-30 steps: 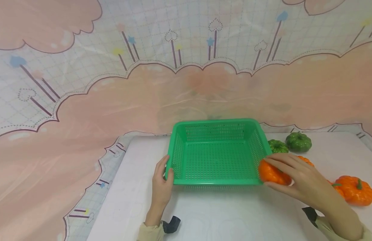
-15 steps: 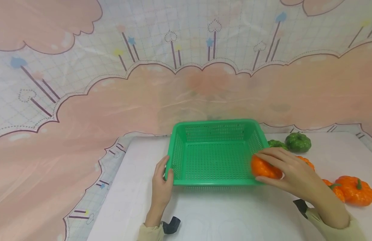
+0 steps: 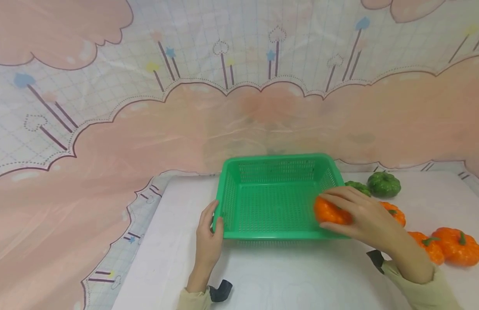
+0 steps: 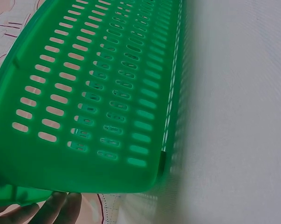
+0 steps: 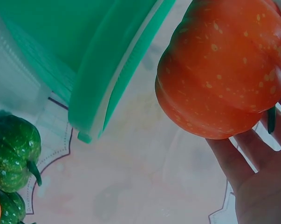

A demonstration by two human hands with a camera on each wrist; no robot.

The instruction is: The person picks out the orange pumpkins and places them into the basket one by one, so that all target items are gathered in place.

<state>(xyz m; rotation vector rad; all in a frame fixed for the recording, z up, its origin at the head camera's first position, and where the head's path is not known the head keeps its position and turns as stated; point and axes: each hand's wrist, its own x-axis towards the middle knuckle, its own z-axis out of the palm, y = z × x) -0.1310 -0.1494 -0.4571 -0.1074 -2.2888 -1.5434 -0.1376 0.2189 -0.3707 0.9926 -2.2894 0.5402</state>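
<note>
An orange pumpkin [image 3: 331,212] with pale speckles is gripped in my right hand [image 3: 361,215], over the right end of a green plastic basket [image 3: 278,235]. The right wrist view shows that pumpkin [image 5: 222,70] large, its short green stem toward the palm and the fingers around its far side. My left hand [image 3: 209,239] holds the basket's left rim, thumb at the front corner and fingers along the outside. In the left wrist view, fingertips [image 4: 54,207] show under the slotted wall of the basket [image 4: 107,177]. Inside, the basket's bottom is bare where it shows.
Right of the basket lie two green pumpkins, one in full view [image 3: 384,184] and one partly behind the right hand [image 3: 357,187]. Several orange pumpkins [image 3: 458,247] lie nearer, on the white table [image 3: 286,280]. A patterned cloth [image 3: 146,129] hangs behind.
My right hand has carried the orange pumpkin leftward from the basket's right rim to over its inside. The left hand and the basket have stayed in place.
</note>
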